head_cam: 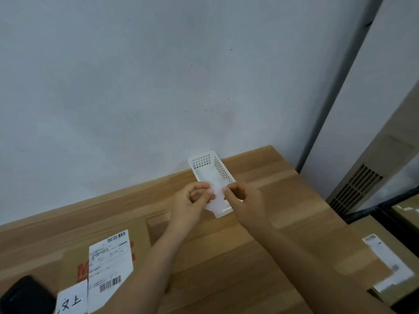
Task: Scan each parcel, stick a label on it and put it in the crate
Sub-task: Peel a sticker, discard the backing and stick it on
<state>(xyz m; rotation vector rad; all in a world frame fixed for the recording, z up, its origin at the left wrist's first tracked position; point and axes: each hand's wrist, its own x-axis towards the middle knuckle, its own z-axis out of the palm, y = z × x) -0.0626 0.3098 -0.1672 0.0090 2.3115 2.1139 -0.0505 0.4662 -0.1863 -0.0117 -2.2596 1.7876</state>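
Both my hands are raised over the wooden table (pixel 260 223), in front of a small white perforated basket (pixel 205 160). Between them is a white label sheet (pixel 217 196). My left hand (pixel 192 200) pinches its left edge and my right hand (pixel 243 198) pinches its right edge. A cardboard parcel (pixel 72 264) lies at the lower left with a white shipping label (pixel 111 264) and a small handwritten sticker (pixel 71 301) on top. A second cardboard parcel (pixel 362 252) with a white label (pixel 390 261) sits at the lower right.
A black device (pixel 25 295), blurred, lies at the bottom left corner beside the left parcel. A grey wall stands right behind the table. A tall pale unit with a vent grille (pixel 356 189) stands past the table's right end.
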